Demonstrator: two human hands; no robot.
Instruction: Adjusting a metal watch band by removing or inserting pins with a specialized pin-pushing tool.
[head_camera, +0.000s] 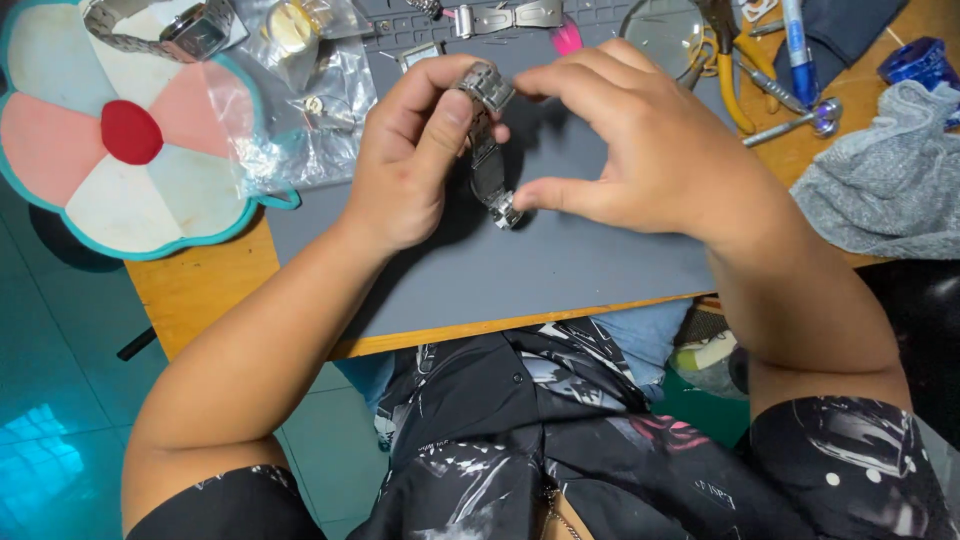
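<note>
The person holds a metal watch band (488, 150) above the grey mat (560, 260) on the table (190, 290), near the middle of the scene. The left hand (410, 160) has its grip clamped on the band's upper end, thumb pressed against the links. The right hand (640, 150) pinches the lower end between thumb and fingers. To work it well, both hands should likely stay close over the mat, so any loose pin drops onto it. The band is silvery, made of jointed links, hanging slightly curved. Yellow-handled pliers (735, 85) lie far right, a flower-shaped pad (120, 140) far left.
</note>
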